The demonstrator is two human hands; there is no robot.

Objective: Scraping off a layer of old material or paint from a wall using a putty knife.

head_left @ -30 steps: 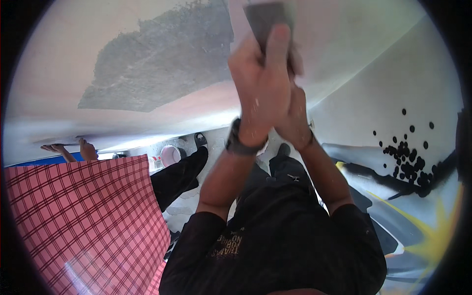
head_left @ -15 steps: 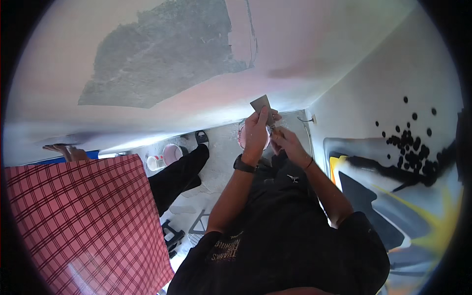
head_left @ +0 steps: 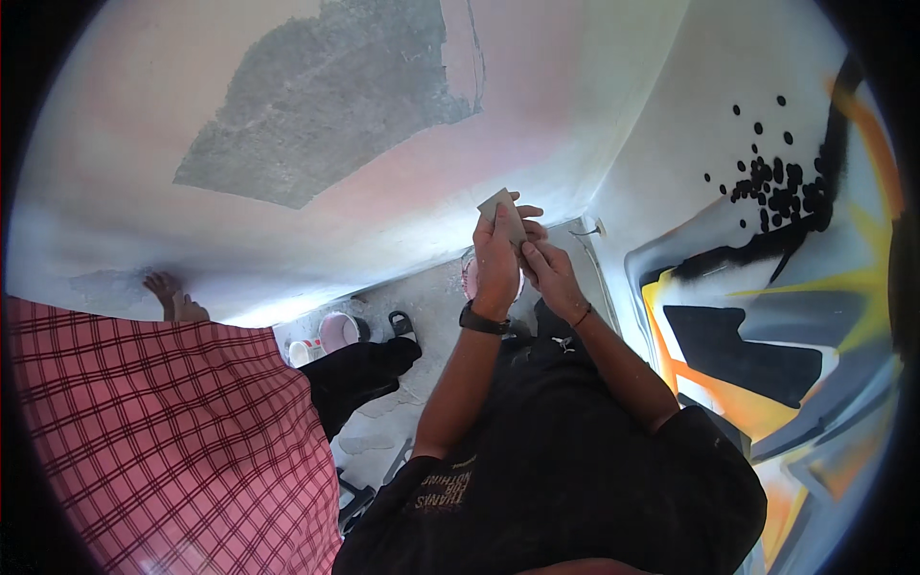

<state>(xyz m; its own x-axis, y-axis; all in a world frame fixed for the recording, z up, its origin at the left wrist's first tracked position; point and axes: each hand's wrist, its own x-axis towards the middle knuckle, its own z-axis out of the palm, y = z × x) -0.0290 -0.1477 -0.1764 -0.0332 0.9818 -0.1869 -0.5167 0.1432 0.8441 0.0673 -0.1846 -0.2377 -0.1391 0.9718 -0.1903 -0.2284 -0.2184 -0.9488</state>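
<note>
In my left hand is a flat, grey-beige, straight-edged blade that looks like a putty knife. The thumb presses on its face, and the other fingers spread out behind it. My right hand closes its fingertips on the blade's lower end; any handle is hidden by the hands. Both hands are in front of my body, above a bucket with pinkish stuff in it, partly covered by my left hand and wrist.
A pale wall with a large grey patch rises ahead; a painted wall stands at right. At left, a person in a checked pink shirt has a hand at the wall. Two more buckets stand near that person's sandalled foot.
The view has turned slightly. My right hand's fingertips have come up onto the blade's lower end, and the blade has tilted. At left, the person's hand has moved right along the wall.
</note>
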